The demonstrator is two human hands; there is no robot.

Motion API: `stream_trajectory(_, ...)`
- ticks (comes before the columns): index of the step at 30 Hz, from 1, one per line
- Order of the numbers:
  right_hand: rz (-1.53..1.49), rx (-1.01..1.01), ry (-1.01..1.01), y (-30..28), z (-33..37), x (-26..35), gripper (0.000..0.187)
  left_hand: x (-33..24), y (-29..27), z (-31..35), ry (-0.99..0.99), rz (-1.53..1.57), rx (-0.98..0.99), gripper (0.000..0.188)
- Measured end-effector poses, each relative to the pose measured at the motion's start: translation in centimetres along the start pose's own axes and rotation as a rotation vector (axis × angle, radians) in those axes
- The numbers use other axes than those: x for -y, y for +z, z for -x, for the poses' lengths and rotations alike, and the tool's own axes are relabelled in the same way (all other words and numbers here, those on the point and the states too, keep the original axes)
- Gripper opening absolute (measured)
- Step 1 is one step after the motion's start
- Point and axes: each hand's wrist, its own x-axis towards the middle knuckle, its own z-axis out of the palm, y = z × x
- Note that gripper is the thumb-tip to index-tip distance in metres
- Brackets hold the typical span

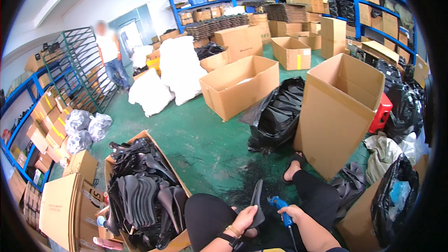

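My left hand (245,218) grips a black bicycle saddle part (256,203), its narrow end pointing up and away from me. Wrapped in my right hand (291,212) is a blue corded power tool (279,203), its head turned toward the saddle part but apart from it. The tool's exact kind is too small to tell. To my left stands an open cardboard box (179,175) full of black saddle parts (137,200), several of them nested in a row. Dark shavings (252,170) litter the floor ahead of my hands.
A tall open carton (329,126) stands by my right foot, beside a black plastic bag (280,112). More black parts (352,182) lie at the right. Ahead are a wide carton (240,91) and white sacks (179,70). A person (109,51) stands far left by a green rack (79,65).
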Motion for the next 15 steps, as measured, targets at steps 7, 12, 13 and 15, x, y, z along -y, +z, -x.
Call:
stream_trajectory(7, 0.187, 0.009, 0.113, -0.1, -2.3, -2.5, 0.015, 0.5, 0.7, 0.6, -0.077, 0.033, -0.010, 0.038)
stream_trajectory(12, 0.239, -0.032, 0.088, -0.3, -2.4, -2.8, 0.014, -7.2, 0.8, 3.0, -0.221, 0.164, 0.095, 0.040)
stream_trajectory(13, 0.215, -0.013, 0.079, 0.0, -2.4, -2.5, 0.014, -9.4, -0.2, 3.3, -0.236, 0.306, 0.101, 0.040)
stream_trajectory(15, 0.144, 0.037, 0.015, -0.1, -1.8, -2.4, 0.013, -16.4, -1.4, 3.5, -0.179, 0.466, -0.035, 0.039)
